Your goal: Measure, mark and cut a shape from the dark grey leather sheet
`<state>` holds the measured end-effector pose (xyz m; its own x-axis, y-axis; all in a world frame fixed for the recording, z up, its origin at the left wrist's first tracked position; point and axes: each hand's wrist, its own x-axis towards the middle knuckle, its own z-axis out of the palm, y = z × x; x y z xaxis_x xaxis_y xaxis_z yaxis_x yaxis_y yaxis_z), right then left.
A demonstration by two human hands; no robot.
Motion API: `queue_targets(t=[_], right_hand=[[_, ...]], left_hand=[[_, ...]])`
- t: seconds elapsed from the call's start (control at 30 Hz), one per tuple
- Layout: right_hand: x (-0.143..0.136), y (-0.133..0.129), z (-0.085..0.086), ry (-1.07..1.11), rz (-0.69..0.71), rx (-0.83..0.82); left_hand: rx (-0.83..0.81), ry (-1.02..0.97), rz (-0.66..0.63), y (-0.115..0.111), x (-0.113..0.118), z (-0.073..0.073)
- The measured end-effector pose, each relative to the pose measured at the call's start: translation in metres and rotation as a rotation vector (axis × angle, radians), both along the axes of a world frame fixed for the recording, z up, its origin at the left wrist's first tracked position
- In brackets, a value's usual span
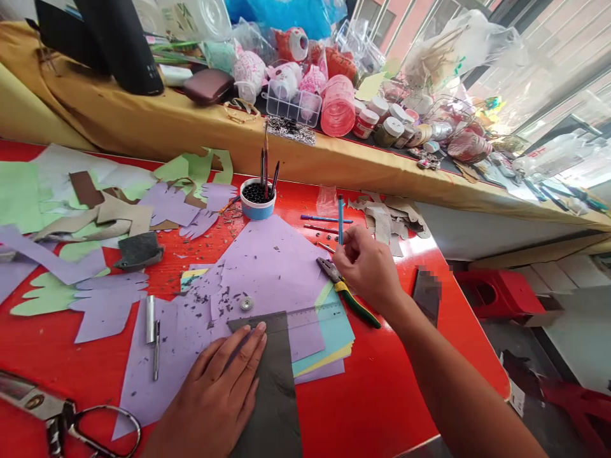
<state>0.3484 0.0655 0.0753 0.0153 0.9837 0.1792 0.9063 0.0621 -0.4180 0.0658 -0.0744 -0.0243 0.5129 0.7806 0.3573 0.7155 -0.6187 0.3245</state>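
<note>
Head view: the left hand presses 1 dark sheet by the desk's front edge, seemingly with the clear ruler; the right hand pinches 1 blue pen; no drawn line shows.

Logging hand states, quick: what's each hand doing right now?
Left hand: open, palm down on the dark sheet.
Right hand: closed, pinching a blue pen.
</note>
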Motion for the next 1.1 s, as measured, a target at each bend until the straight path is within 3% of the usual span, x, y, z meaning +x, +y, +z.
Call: queue_targets(t=[0.1,0.23,0.37,0.63,0.8,1.1], right_hand=[[-0.029,-0.029,-0.003,0.322,0.040,-0.018],[-0.066,-0.059,-0.018,0.703,0.112,-0.254],[-0.087,-0.070,-0.032,0.895,0.131,-0.335],[-0.105,-0.077,-0.052,0.873,0.240,-0.258],[-0.103,-0.080,-0.064,0.857,0.243,-0.246],[-0.103,-0.078,-0.070,0.745,0.179,-0.246]], left_hand=[[0.017,0.040,-0.006,0.001,0.001,0.004],[0.017,0.072,-0.005,0.001,0.001,0.006],[0.015,0.082,-0.012,0.001,0.000,0.006],[0.010,0.090,-0.013,-0.001,-0.002,0.006],[-0.007,0.110,-0.027,0.001,-0.002,0.008],[-0.029,0.132,-0.025,0.001,-0.002,0.011]])
